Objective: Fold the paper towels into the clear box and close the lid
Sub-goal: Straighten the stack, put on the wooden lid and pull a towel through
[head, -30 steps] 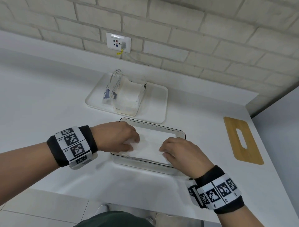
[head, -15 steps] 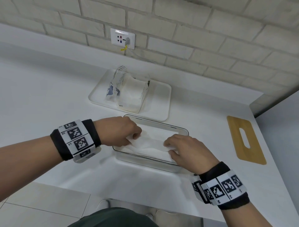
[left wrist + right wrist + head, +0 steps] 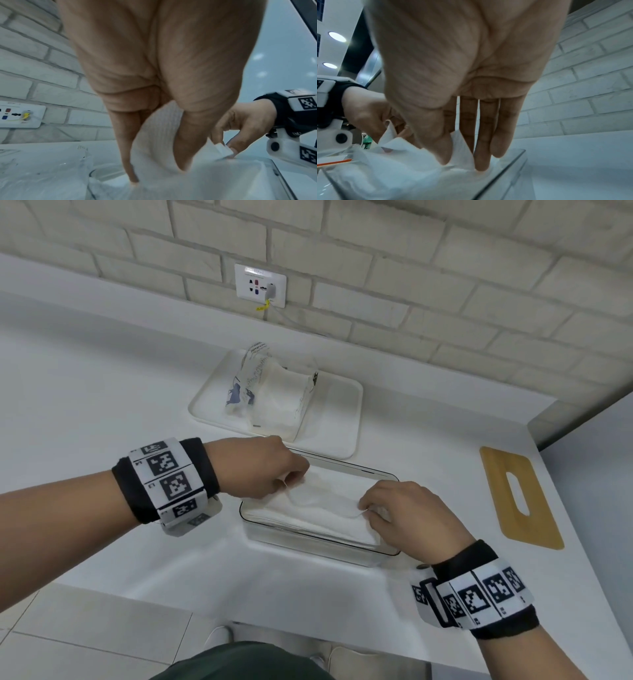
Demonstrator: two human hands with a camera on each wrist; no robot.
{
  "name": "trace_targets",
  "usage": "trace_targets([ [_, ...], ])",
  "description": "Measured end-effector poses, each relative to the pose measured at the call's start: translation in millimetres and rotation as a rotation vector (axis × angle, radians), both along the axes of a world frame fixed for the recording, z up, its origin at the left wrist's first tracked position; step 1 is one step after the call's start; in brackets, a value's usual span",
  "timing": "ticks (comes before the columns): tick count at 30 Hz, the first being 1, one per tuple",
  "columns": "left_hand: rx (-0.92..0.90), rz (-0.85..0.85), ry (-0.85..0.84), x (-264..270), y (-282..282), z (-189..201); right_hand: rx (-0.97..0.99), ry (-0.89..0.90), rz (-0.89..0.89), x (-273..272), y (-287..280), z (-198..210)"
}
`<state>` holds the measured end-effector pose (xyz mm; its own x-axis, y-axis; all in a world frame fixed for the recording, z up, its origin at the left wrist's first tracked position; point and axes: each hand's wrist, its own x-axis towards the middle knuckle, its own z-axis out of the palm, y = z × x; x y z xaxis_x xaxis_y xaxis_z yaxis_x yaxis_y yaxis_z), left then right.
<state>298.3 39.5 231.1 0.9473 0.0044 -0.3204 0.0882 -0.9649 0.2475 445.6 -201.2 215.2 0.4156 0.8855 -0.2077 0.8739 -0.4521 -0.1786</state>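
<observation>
White worktop (image 3: 102, 392), brick wall behind; my left hand (image 3: 260, 470) and right hand (image 3: 407, 515) each pinch the white paper towel (image 3: 318, 508) in the clear rectangular plastic box (image 3: 387, 553).

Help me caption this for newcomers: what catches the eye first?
Two hands at the middle: the left hand and right hand each pinch the white paper towel lying in the clear box. Behind it, an opened towel pack sits on a white tray; a wooden lid lies to the right.
</observation>
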Motion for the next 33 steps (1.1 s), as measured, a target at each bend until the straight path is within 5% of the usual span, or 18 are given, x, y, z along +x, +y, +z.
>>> trace_targets([
  [9, -0.01, 0.093, 0.014, -8, -1, -12, -0.08, -0.072, -0.071, -7, -4, 1],
  [25, -0.019, 0.074, -0.025, -6, -7, -12, -0.048, 0.064, 0.02, -9, 13, -6],
  [30, 0.088, 0.043, 0.02, 2, -17, -17, -0.045, 0.038, 0.06, -10, 11, 1],
  [33, 0.116, 0.045, 0.011, 5, -18, -21, 0.115, 0.085, -0.018, 12, -9, 25],
])
